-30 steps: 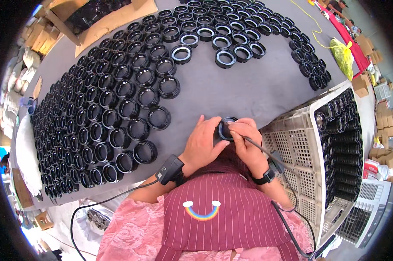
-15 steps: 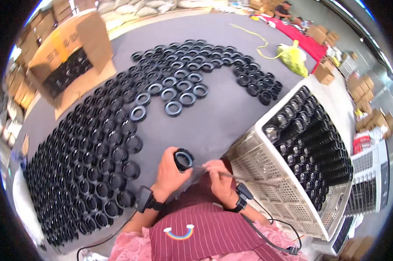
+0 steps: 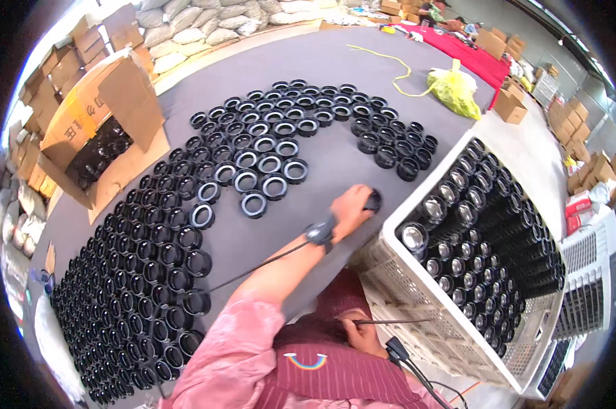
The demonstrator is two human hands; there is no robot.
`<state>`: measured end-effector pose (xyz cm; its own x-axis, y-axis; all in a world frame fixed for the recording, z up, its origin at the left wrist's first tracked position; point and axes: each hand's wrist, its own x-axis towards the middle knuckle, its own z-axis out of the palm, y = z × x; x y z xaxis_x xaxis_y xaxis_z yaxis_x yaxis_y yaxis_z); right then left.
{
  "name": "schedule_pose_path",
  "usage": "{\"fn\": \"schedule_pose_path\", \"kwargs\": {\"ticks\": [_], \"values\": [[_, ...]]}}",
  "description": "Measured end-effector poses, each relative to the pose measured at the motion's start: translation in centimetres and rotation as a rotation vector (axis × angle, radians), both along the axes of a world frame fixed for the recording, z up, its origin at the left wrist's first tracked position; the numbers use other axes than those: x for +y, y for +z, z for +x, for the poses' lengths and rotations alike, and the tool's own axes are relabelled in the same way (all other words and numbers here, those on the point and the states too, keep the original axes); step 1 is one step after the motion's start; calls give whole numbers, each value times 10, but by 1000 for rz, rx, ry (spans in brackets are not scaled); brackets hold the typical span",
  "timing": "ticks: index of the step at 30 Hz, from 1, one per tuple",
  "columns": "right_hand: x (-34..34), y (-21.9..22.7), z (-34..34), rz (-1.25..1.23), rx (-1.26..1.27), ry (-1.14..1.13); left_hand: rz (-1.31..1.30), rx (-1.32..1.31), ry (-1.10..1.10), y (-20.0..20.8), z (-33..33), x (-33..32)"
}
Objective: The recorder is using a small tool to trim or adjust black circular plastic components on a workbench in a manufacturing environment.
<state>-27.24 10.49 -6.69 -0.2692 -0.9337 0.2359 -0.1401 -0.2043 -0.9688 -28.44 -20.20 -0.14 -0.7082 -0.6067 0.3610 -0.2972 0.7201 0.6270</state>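
My left hand (image 3: pixel 349 211) reaches out over the grey table (image 3: pixel 281 238) and grips a black round cup-like part (image 3: pixel 373 200), near the crate's corner. Its fingers close around the part's side. Close to my apron, my right hand (image 3: pixel 364 335) is curled around a thin dark stick (image 3: pixel 400 321) that points right, across the crate's side. Ahead and to the left, many black ring-shaped parts (image 3: pixel 253 204) stand in close rows, some showing pale inner rims. A smaller group of black parts (image 3: pixel 386 157) stands beyond my left hand.
To the right a pale plastic crate (image 3: pixel 417 283) holds many black cylindrical parts with shiny ends. An open cardboard box (image 3: pixel 132 102) lies at the far left. A yellow bag (image 3: pixel 455 92) with a strap rests at the far right. Cables hang from both wrists.
My left hand has moved away from my body, forward and right, with the black part. My right hand has drawn back toward my apron, still holding the stick. The hands are now apart.
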Motion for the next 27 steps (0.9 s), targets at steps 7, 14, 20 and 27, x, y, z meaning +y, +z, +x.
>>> {"fn": "schedule_pose_path", "kwargs": {"ticks": [7, 14, 20, 27], "values": [[6, -2, -20, 10, 29, -128, -456, -115, 221, 32, -56, -44], [2, -15, -12, 57, 25, -43, -416, -641, 660, 34, 51, -84], [-1, -5, -4, 26, 101, 7, -532, -744, 551, 28, 56, -70], [3, 26, -5, -71, 168, -30, -332, -594, 207, 34, 83, 7]]}}
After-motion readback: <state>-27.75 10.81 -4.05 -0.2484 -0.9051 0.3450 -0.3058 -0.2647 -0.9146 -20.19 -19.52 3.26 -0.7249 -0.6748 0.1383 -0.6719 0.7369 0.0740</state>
